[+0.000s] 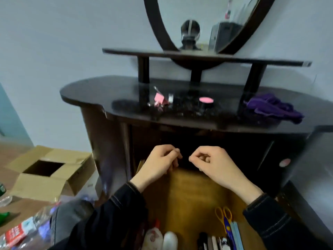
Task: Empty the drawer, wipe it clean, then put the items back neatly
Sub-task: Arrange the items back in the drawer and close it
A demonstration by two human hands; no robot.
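Wooden drawer point(189, 192) | holds scissors point(224, 216), pens point(214, 241) | hands: left point(158, 162), right point(214, 164) curled, empty

**One head camera, tilted down over the open drawer**

I have a single wide-angle view, worn on the head, facing forward and down at the dresser point(180, 105). It sits close above the drawer point(189, 195), with both forearms entering from the bottom edge. The wall and mirror point(207, 20) curve at the top. The frame looks motion-blurred, so fine detail is unreliable.
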